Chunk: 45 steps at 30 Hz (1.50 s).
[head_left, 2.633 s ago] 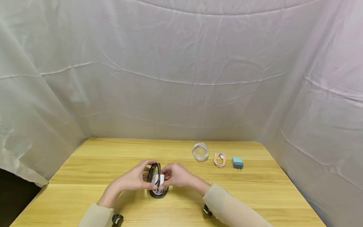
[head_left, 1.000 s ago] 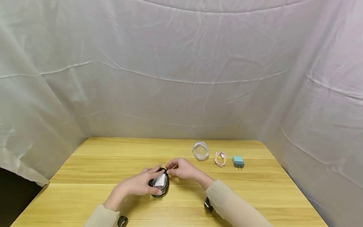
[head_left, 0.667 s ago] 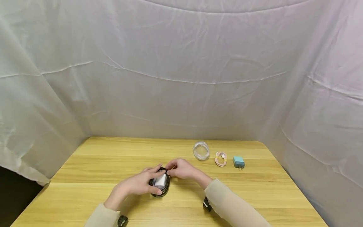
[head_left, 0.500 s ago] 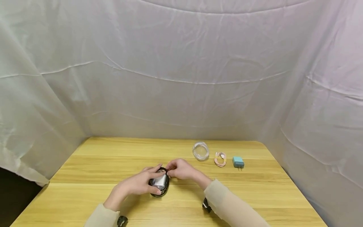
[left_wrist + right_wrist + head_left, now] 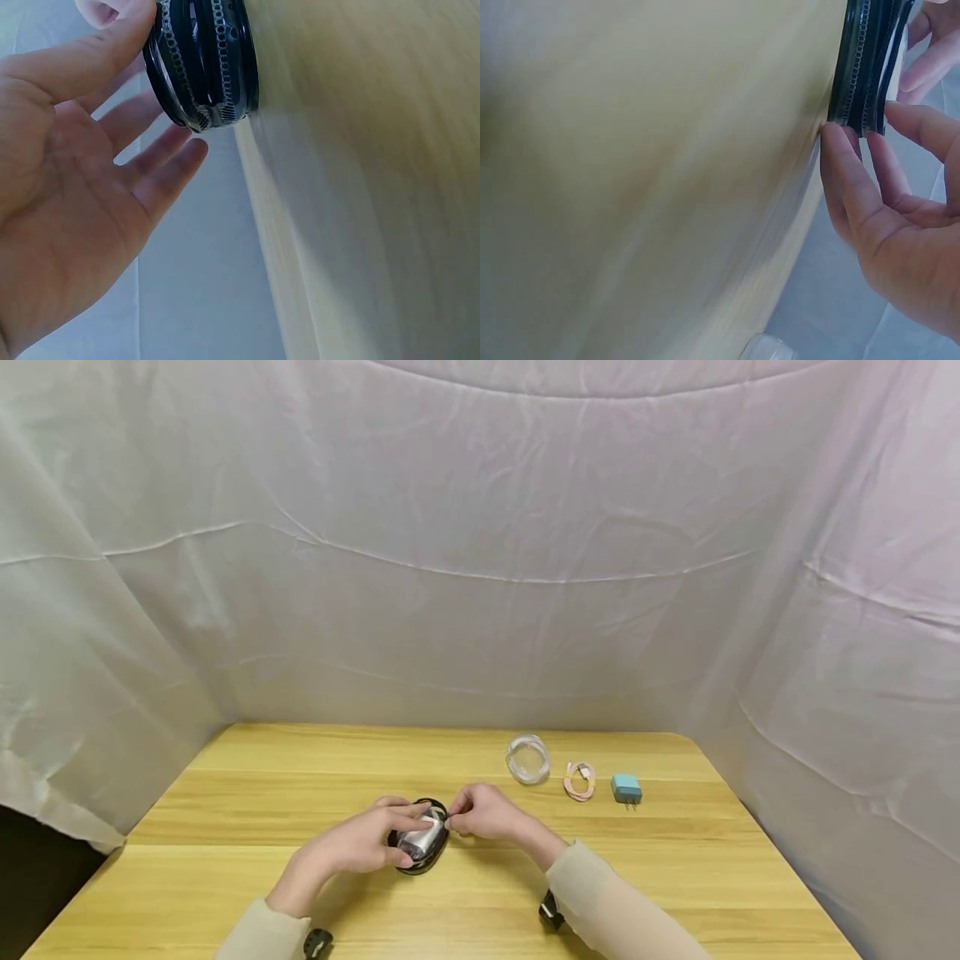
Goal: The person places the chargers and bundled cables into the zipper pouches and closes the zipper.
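A small round zip case (image 5: 424, 853), black-edged with a see-through top, lies on the table in the head view. Through its top shows a white, block-shaped item (image 5: 420, 840). My left hand (image 5: 358, 842) holds the case from the left, fingers across the top and thumb at the near side. At the far right edge, my right hand (image 5: 487, 814) pinches the rim between thumb and fingers; whether a zip pull is between them is hidden. Both wrist views show two separated rows of zip teeth along the case's side (image 5: 199, 60), with the right hand's fingertips (image 5: 836, 135) against the rim.
Toward the back right of the wooden table (image 5: 247, 793) lie a coiled clear-white cable (image 5: 512, 771), a pink coiled cable (image 5: 572, 790) and a blue plug adapter (image 5: 626, 788) with prongs. Pale curtains (image 5: 480, 635) enclose the back and sides.
The case's top, raised 2.6 seconds ago, has come down over its contents. My right hand moved from inside the case to its far right rim. Lately the case has turned slightly.
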{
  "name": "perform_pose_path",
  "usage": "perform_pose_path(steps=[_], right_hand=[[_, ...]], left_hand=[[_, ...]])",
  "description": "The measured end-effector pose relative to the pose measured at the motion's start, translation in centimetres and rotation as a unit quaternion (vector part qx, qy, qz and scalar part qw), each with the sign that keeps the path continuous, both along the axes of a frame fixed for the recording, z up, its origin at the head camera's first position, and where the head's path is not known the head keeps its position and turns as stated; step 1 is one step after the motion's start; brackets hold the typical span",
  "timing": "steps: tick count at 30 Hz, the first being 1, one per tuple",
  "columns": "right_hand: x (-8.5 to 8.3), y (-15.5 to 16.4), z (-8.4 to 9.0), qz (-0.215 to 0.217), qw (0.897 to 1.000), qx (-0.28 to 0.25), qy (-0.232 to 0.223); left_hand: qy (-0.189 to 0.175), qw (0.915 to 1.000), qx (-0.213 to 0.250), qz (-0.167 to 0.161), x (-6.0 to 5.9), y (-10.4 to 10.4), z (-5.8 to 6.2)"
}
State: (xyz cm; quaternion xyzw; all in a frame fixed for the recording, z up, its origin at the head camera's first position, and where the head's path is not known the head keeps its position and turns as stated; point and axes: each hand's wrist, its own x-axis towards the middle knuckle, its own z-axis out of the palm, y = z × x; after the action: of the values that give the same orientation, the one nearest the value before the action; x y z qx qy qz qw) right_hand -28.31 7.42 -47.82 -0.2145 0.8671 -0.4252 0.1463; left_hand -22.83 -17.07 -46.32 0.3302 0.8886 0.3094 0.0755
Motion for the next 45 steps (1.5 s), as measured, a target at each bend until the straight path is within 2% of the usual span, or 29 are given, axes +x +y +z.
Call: perform_pose_path(steps=[6, 12, 18, 21, 34, 45], right_hand=[[0.0, -0.2, 0.1, -0.004, 1.0, -0.018, -0.016], [-0.4, -0.4, 0.0, -0.01, 0.999, -0.035, -0.032], [-1.0, -0.7, -0.1, 0.016, 1.0, -0.006, 0.02], [-1.0, -0.6, -0.2, 0.028, 0.999, -0.005, 0.028], [0.2, 0.3, -0.4, 0.009, 0.999, -0.027, 0.02], [1.1, 1.5, 0.2, 0.03, 0.999, -0.022, 0.0]], left_hand=[[0.006, 0.9997, -0.019, -0.012, 0.0, -0.2, 0.1], [0.002, 0.9995, -0.015, -0.028, 0.0, -0.1, 0.0], [-0.002, 0.9996, -0.016, -0.024, 0.1, -0.2, 0.1], [0.001, 0.9995, -0.019, -0.025, 0.0, -0.2, 0.2], [0.025, 0.9994, -0.022, 0.004, 0.1, 0.0, 0.1], [0.009, 0.9996, -0.001, -0.028, -0.2, -0.1, 0.2]])
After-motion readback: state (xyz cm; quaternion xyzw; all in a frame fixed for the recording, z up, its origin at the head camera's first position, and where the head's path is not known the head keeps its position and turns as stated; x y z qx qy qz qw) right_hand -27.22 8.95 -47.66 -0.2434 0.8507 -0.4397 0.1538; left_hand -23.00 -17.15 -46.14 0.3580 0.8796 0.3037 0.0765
